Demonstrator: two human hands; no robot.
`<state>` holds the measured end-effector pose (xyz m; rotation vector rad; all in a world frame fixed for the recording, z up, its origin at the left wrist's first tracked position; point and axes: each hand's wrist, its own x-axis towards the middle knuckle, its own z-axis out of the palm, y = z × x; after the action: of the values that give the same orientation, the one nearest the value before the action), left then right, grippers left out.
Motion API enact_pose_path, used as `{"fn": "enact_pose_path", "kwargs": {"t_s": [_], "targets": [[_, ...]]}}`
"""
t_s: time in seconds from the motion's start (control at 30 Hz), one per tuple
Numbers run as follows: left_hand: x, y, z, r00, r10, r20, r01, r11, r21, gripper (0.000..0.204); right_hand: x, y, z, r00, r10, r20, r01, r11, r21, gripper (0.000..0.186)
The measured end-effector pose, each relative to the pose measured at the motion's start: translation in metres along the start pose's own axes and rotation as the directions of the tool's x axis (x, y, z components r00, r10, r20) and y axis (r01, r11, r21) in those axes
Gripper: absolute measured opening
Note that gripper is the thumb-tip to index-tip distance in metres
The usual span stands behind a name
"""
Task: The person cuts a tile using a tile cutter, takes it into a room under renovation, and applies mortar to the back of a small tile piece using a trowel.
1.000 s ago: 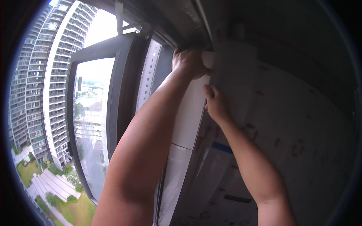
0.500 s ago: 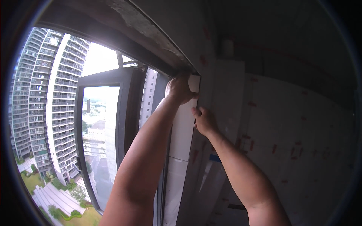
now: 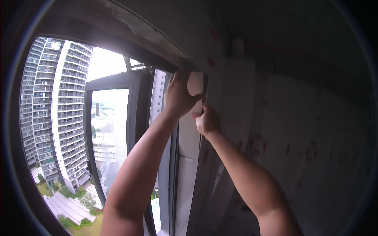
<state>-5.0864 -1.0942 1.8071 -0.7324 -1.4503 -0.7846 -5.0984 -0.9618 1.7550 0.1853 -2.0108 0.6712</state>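
With our left hand (image 3: 178, 95) clamped on the white strip (image 3: 194, 83), we press evenly while our right hand (image 3: 206, 121) pinches its edge.

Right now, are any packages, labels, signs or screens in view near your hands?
None that I can make out.
White strip: upright along the window frame, plain, left hand on its top end.
Pale wall panel: right side, scattered red marks, too blurred to tell.

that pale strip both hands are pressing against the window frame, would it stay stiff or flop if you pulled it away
The pale strip runs straight and flat down the dark window frame, so it probably keeps its shape. It looks thin, so likely light and somewhat bendy over its length. The left hand and right hand press near its top; the lower end might swing.
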Motion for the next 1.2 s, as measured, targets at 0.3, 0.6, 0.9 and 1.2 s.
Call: {"fn": "enact_pose_path", "kwargs": {"t_s": [0.3,0.6,0.9,1.2], "targets": [[-0.082,0.028,-0.082,0.944,0.133,-0.303,-0.181,0.974,-0.139,0.067,-0.07,-0.046,-0.051,0.974,-0.193,-0.116,0.203,0.976,0.082,0.028],[-0.301,0.135,-0.103,0.857,-0.127,0.499,0.285,0.924,-0.255,0.115,-0.288,0.004,-0.123,0.93,0.338,0.142,-0.357,0.748,0.559,0.025],[-0.587,0.188,-0.147,0.012,-0.339,0.941,0.871,0.465,0.157,0.095,-0.571,0.112,-0.087,0.205,0.579,0.789,-0.978,0.095,0.185,0.027],[-0.706,0.195,-0.293,-0.539,-0.274,0.796,0.704,-0.666,0.247,0.087,-0.708,0.231,-0.135,-0.045,0.815,0.578,-0.796,0.32,-0.514,0.027]]}}
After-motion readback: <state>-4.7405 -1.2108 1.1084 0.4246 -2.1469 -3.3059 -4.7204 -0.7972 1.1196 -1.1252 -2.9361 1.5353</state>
